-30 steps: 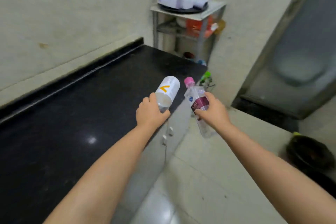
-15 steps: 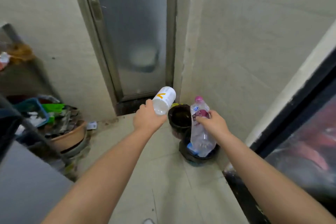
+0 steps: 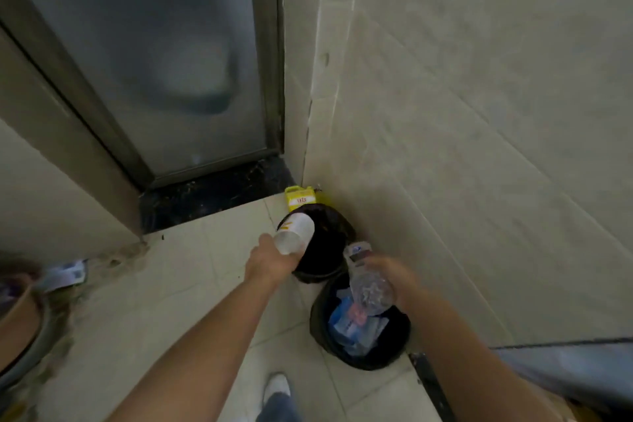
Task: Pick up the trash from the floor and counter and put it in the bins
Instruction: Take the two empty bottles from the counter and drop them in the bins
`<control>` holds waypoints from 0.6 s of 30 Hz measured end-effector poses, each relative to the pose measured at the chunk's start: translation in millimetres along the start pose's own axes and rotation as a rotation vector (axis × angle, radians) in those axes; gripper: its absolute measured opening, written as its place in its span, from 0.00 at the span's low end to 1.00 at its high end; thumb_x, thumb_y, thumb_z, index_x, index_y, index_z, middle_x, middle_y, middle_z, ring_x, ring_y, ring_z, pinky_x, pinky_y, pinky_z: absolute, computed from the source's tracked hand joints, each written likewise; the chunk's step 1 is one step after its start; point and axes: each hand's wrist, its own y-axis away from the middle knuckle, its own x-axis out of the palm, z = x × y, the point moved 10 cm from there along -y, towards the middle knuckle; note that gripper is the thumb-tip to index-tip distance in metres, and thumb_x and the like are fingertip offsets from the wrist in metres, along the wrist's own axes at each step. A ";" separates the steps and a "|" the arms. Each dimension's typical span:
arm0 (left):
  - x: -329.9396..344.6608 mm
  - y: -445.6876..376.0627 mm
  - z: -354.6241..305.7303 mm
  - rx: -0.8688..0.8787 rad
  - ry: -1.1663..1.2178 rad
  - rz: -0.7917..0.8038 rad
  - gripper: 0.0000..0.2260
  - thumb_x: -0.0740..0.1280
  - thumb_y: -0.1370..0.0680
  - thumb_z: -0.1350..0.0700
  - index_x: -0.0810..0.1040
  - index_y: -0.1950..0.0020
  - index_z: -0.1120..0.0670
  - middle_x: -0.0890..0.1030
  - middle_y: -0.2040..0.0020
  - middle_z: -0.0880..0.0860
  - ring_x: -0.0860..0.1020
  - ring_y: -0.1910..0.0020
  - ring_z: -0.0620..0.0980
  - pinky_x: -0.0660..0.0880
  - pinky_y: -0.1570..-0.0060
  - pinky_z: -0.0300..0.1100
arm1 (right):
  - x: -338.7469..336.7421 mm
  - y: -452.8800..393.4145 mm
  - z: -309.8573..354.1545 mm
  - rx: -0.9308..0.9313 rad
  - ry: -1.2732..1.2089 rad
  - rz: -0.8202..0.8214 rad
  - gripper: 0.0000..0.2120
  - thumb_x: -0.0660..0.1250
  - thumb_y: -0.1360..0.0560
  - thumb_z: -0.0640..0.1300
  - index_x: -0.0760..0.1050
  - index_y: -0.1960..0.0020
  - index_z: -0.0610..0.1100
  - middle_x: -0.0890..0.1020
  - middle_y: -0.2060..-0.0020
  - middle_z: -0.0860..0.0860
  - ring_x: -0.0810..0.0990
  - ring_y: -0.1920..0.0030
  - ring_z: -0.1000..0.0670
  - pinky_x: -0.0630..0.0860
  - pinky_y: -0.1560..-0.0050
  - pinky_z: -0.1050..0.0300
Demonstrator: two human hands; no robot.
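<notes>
My left hand (image 3: 269,260) grips a white-labelled plastic bottle (image 3: 295,232) with a yellow mark, held over the rim of the far black bin (image 3: 337,243). A clear crumpled bottle (image 3: 368,286) with a dark red label is in my right hand (image 3: 399,279), hovering above the near black bin (image 3: 320,329). That near bin holds blue and white wrappers (image 3: 352,325). Both bins stand in the corner against the tiled wall.
A yellow package (image 3: 299,197) lies on the floor behind the far bin. The frosted glass door (image 3: 164,55) with a dark threshold stands ahead. A brown basin (image 3: 20,322) and paper litter (image 3: 65,276) sit at the left. My shoe (image 3: 277,385) is below.
I have turned from the counter to the corner and come closer. Both hands carrying bottles have moved down over the two bins; the right bottle is now tilted lower.
</notes>
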 end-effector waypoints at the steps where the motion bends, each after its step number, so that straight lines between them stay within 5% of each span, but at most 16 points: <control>1: 11.2 -24.3 4.0 -0.041 0.005 0.036 0.28 0.68 0.25 0.47 0.63 0.33 0.61 0.73 0.35 0.64 0.75 0.38 0.63 0.74 0.41 0.50 | 10.3 -23.7 -3.8 0.037 0.031 0.027 0.09 0.65 0.25 0.40 0.75 0.64 0.43 0.80 0.68 0.47 0.76 0.63 0.46 0.74 0.51 0.51; 3: 37.4 -70.7 15.2 -0.117 0.024 0.097 0.29 0.69 0.25 0.49 0.62 0.32 0.62 0.73 0.35 0.65 0.76 0.39 0.64 0.75 0.41 0.51 | 27.8 -72.6 -12.5 0.092 0.065 0.061 0.09 0.64 0.24 0.42 0.73 0.63 0.44 0.79 0.56 0.41 0.77 0.54 0.43 0.72 0.47 0.51; 5: 65.8 -114.8 24.6 -0.167 0.028 0.133 0.28 0.69 0.25 0.51 0.62 0.32 0.62 0.73 0.35 0.65 0.75 0.39 0.64 0.75 0.41 0.51 | 41.2 -124.9 -23.7 0.131 0.044 0.060 0.05 0.66 0.25 0.42 0.73 0.51 0.40 0.76 0.47 0.39 0.77 0.46 0.40 0.74 0.47 0.49; 11: 143.6 -221.2 39.1 -0.163 0.051 0.169 0.30 0.66 0.22 0.55 0.56 0.25 0.60 0.70 0.31 0.64 0.72 0.34 0.62 0.72 0.38 0.49 | 79.4 -259.5 -55.1 0.165 0.032 0.042 0.30 0.67 0.26 0.45 0.60 0.27 0.41 0.68 0.30 0.40 0.70 0.32 0.37 0.68 0.30 0.45; 14: 174.6 -244.3 54.4 -0.140 -0.012 0.206 0.31 0.64 0.20 0.52 0.53 0.23 0.58 0.65 0.26 0.60 0.66 0.28 0.59 0.66 0.31 0.46 | 88.6 -289.9 -68.7 0.136 0.165 0.065 0.32 0.65 0.24 0.44 0.55 0.25 0.41 0.63 0.26 0.41 0.64 0.27 0.41 0.62 0.26 0.48; 18: 175.5 -229.2 65.4 -0.037 -0.225 0.176 0.20 0.60 0.19 0.57 0.65 0.27 0.57 0.68 0.27 0.55 0.66 0.28 0.52 0.62 0.29 0.41 | 91.4 -275.7 -74.2 0.100 0.451 0.139 0.26 0.63 0.23 0.40 0.60 0.28 0.38 0.70 0.31 0.40 0.68 0.31 0.43 0.63 0.32 0.58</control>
